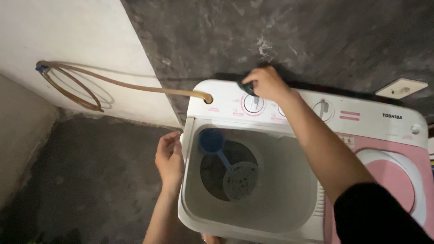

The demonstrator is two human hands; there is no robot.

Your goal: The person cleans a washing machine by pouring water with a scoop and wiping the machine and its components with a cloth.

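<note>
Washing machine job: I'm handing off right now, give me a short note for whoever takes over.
Left hand: rests on the left rim of the washing machine, holding nothing.
Right hand: reaches over the control panel and grips a small dark object above the left dial; what it is cannot be told.
Wash tub: open, with a blue scoop lying inside; no laundry shows.
Brown hose: runs from the wall to the panel's left corner.
Pink spin lid: shut.
Done: tub opened. Left: cannot be judged from this view.
</note>
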